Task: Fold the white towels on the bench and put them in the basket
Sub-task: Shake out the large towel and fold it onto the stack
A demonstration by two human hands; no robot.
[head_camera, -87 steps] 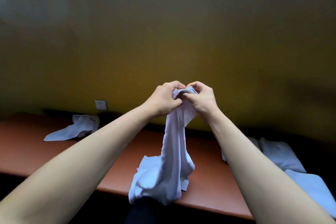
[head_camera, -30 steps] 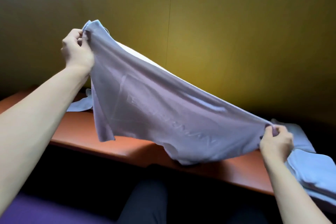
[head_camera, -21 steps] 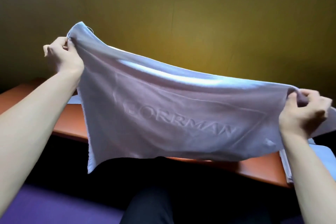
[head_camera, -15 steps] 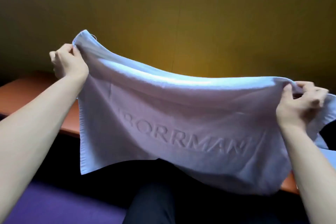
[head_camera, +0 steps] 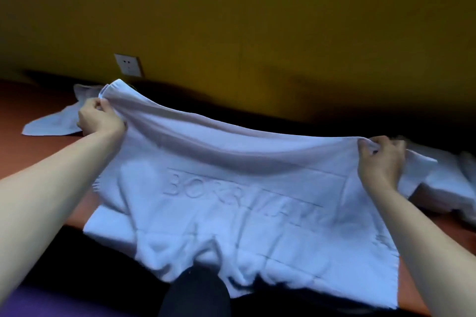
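A white towel [head_camera: 231,203] with embossed lettering is spread wide over the reddish-brown bench [head_camera: 38,152]. Its near edge hangs over the bench's front edge onto my dark-trousered knee. My left hand [head_camera: 99,119] pinches the far left corner. My right hand [head_camera: 381,159] pinches the far right corner. Both far corners are held slightly above the bench top. No basket is in view.
A crumpled white towel [head_camera: 54,121] lies on the bench at the far left, behind my left hand. More white towels [head_camera: 448,183] lie at the right edge. A wall socket [head_camera: 128,65] sits on the yellow wall above the bench.
The bunched towel was pulled open between my hands, held up in the air, then brought down; it now lies spread across the bench with only its far corners raised.
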